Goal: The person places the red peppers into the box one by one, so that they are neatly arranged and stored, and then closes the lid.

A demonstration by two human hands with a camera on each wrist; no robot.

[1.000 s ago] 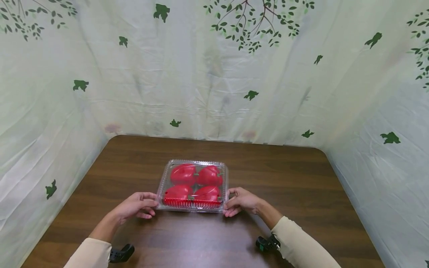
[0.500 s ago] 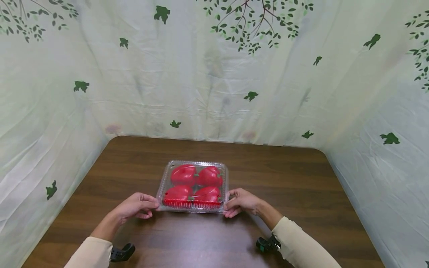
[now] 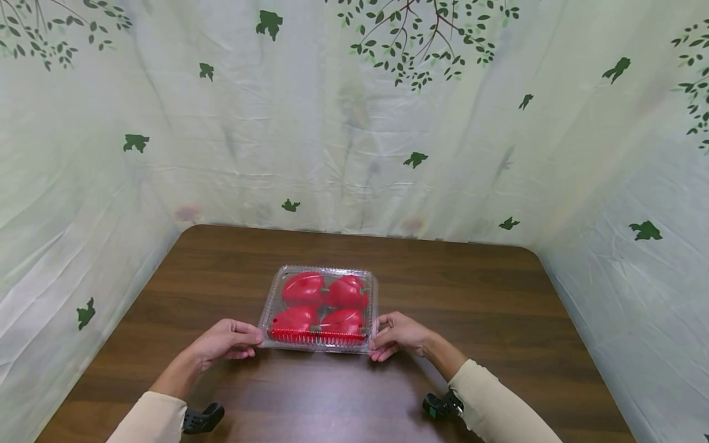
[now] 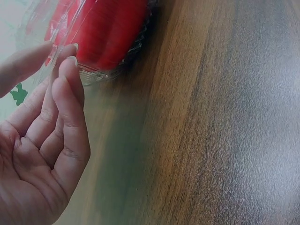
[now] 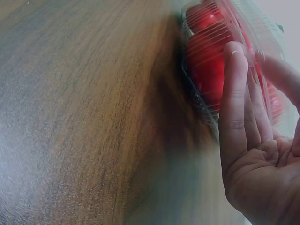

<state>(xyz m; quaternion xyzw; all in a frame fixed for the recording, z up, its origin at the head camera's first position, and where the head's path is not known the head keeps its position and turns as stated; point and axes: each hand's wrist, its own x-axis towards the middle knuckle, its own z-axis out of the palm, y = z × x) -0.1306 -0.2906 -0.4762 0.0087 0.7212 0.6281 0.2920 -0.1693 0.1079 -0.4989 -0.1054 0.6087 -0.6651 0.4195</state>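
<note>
A clear plastic clamshell box sits on the table, and several red peppers with green stems show through its lid. My left hand pinches the box's rim at the near left corner; in the left wrist view, thumb and fingertips meet at the clear edge beside a red pepper. At the near right corner, my right hand pinches the rim between thumb and fingers. The right wrist view shows that hand close against the ribbed side of the box.
The brown wooden table extends around the box on all sides. A pale cloth backdrop with printed leaves encloses its back and sides. Black wrist devices sit at both cuffs.
My left hand's lower fingers have drawn in slightly closer at the box's corner. The box and my right hand stay almost where they were.
</note>
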